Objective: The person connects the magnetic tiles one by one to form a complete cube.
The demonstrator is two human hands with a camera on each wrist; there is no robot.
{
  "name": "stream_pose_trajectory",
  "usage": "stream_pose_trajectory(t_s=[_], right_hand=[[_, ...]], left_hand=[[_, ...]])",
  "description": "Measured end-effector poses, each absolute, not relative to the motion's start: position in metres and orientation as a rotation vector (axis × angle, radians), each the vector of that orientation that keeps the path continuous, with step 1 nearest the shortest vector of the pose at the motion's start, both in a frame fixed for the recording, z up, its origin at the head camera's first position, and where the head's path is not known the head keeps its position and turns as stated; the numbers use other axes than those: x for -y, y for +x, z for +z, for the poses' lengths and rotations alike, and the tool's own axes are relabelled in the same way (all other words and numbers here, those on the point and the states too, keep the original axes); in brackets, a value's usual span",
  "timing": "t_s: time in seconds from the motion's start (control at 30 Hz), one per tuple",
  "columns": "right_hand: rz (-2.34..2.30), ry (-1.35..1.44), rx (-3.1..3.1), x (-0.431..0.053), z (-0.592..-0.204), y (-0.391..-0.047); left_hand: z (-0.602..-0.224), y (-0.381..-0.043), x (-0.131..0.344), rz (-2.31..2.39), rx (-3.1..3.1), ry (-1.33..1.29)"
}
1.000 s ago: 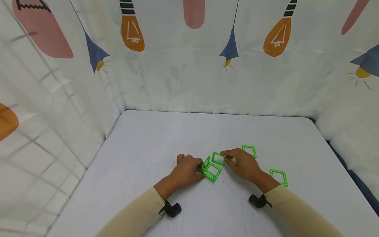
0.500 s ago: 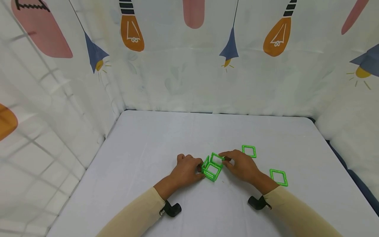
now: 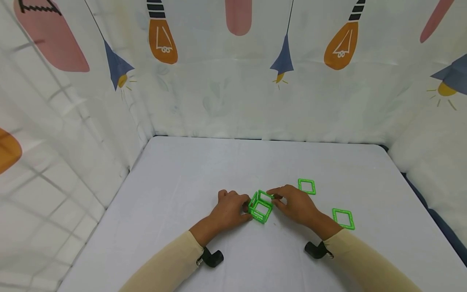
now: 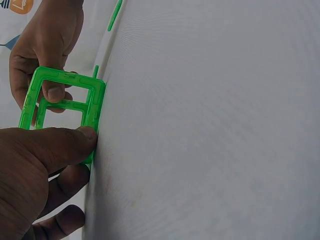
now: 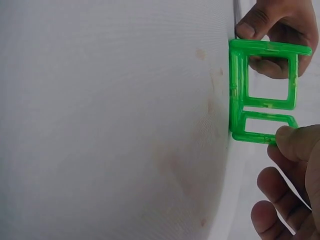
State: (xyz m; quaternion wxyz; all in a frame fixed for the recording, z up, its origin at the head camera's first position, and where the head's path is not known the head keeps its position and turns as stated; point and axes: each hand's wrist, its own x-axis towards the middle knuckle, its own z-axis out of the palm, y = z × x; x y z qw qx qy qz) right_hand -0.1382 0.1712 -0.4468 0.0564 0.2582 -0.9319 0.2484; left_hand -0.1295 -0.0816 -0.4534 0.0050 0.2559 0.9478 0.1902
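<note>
Green open-frame square magnetic tiles stand joined in a box-like structure (image 3: 258, 218) on the white table. From its left side my left hand (image 3: 229, 209) grips it, the thumb lying along a tile's edge in the left wrist view. My right hand (image 3: 298, 205) pinches a green square magnetic tile (image 5: 267, 116) between thumb and forefinger. This tile tilts up at the structure's right rear side, its lower edge right at the base tile in the right wrist view. The other right fingers curl loosely below. Fingers partly hide the tile edges.
Two loose green square tiles lie flat to the right, one farther back (image 3: 307, 179) and one beside my right forearm (image 3: 342, 211). White printed curtains (image 3: 226, 101) enclose the table (image 3: 204, 162) at the back and sides.
My right hand has moved slightly left and brought its tile up against the structure, where it now stands more upright. The left hand has stayed in place.
</note>
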Motion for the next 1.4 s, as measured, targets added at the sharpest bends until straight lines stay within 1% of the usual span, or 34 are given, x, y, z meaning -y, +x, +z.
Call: stream_pose_trajectory(t_s=[0.53,0.7,0.97,1.4], right_hand=[[0.709,0.804,2.827,-0.168,-0.448,-0.136],[0.703,0.766,2.873,-0.169,-0.448,-0.134],[0.807,0.598,3.047,-0.170,-0.447,-0.127],[0.889,0.620,3.072,-0.165,-0.453,-0.121]], left_hand=[[-0.454,-0.129,0.083,0.622,-2.962,0.816],[-0.454,-0.128,0.084,0.643,-2.954,0.804],[-0.453,-0.129,0.084,0.646,-2.942,0.770],[-0.450,-0.127,0.083,0.627,-2.919,0.805]])
